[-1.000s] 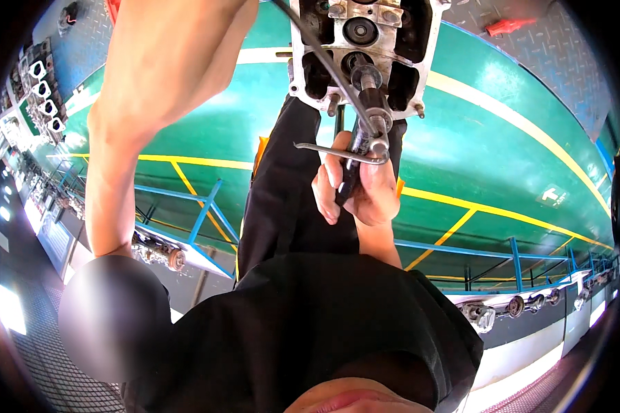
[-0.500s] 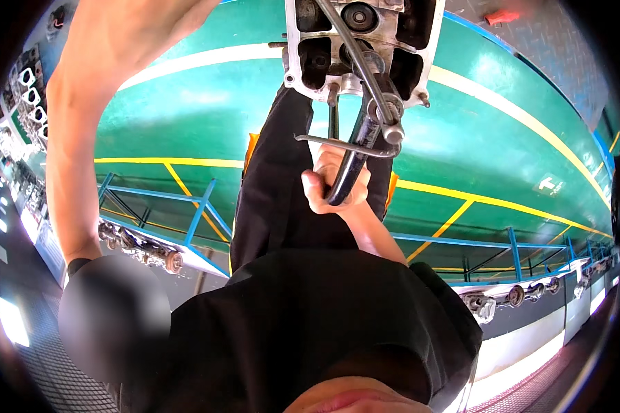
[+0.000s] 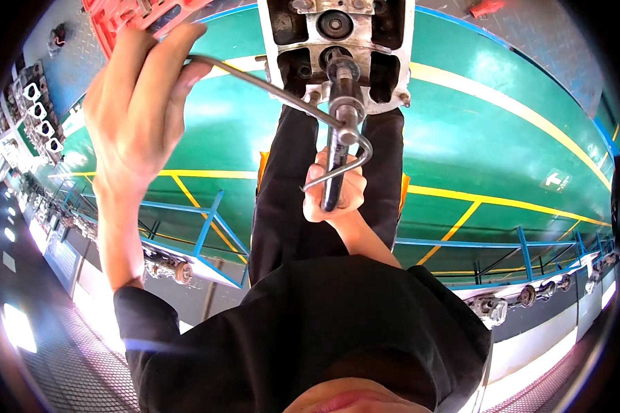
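A light-metal cylinder head (image 3: 387,103) with dark round wells is at the top middle. A valve spring compressor (image 3: 344,89) stands against it, its screw and collar at one of the wells. My left hand (image 3: 134,110) has its thumb and fingers around the far end of the slim metal turning bar (image 3: 275,91), which slants down to the screw head. Under it, my right hand (image 3: 351,193) is wrapped around the compressor's black frame (image 3: 333,182). A thin bent metal rod (image 3: 337,175) curves across in front of that hand. Whether the compressor touches a valve is hidden.
Below the cylinder head are my dark-trousered legs (image 3: 289,179) over a green floor (image 3: 461,151) with yellow lines. A red tool case (image 3: 120,15) lies at the upper left. Blue-framed benches (image 3: 523,251) with metal parts run along both sides. More engine parts (image 3: 38,110) stand at the far left.
My left hand has come down into view on the bar's end. The bar has swung from steep to slanting left. The right hand keeps its grip, and the view has shifted slightly.
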The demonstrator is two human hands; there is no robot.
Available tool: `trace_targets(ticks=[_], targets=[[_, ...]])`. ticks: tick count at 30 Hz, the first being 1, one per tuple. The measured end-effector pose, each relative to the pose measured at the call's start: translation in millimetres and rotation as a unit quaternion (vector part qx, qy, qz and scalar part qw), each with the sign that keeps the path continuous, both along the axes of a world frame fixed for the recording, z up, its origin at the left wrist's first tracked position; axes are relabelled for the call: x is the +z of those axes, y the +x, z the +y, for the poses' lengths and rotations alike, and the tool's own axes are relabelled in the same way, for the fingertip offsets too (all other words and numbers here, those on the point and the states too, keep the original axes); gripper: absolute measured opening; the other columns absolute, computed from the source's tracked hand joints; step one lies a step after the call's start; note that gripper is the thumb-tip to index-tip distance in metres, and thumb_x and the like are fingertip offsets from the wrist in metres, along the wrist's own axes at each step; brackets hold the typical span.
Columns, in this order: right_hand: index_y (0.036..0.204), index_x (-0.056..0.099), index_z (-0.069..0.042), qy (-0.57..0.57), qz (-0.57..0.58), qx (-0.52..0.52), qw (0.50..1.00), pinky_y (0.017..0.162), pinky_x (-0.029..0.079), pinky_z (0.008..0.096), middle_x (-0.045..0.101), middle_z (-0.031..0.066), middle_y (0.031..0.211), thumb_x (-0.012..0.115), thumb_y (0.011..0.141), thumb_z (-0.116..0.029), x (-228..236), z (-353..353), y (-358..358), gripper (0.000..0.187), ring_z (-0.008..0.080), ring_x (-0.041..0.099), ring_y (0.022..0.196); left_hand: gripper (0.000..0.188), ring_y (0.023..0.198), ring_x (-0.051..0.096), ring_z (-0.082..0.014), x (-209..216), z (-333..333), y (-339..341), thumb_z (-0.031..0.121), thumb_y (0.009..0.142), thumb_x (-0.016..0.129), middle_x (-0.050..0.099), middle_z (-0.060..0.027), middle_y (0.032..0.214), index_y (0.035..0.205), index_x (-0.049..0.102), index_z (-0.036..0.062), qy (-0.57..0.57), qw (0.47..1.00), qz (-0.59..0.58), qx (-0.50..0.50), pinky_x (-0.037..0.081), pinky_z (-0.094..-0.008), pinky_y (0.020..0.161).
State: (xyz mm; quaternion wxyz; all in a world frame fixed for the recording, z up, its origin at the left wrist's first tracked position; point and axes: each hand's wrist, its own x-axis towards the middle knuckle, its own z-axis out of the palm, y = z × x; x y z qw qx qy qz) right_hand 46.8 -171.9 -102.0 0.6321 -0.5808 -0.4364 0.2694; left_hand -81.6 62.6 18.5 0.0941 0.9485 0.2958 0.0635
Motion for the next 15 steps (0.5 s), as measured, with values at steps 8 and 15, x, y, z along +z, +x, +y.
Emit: trace_targets(ticks=[8, 15], targets=[[0.062, 0.051, 0.001, 0.036, 0.043, 0.028, 0.998, 0.044, 0.039, 0.0323, 0.052, 0.0099, 0.055, 0.065, 0.073, 0.004, 0, 10, -5, 0.017, 0.0264, 0.050, 0.041, 0.050, 0.054, 0.044, -0.0156, 39, -91, -7, -0.007, 0.088, 0.069, 0.047, -0.0046, 0.068, 0.137, 0.062, -0.0064, 0.057, 0.979, 0.197, 0.023, 0.039, -0.0343, 0.048], [0.072, 0.060, -0.001, 0.053, 0.074, 0.052, 0.995, 0.043, 0.035, 0.0328, 0.051, 0.0061, 0.057, 0.066, 0.068, 0.005, -2, 12, -4, 0.009, 0.0255, 0.047, 0.042, 0.031, 0.057, 0.049, -0.0191, 46, -121, 13, 0.001, 0.079, 0.068, 0.046, -0.0058, 0.072, 0.109, 0.060, -0.0020, 0.018, 0.982, 0.179, -0.053, 0.041, -0.0322, 0.050]])
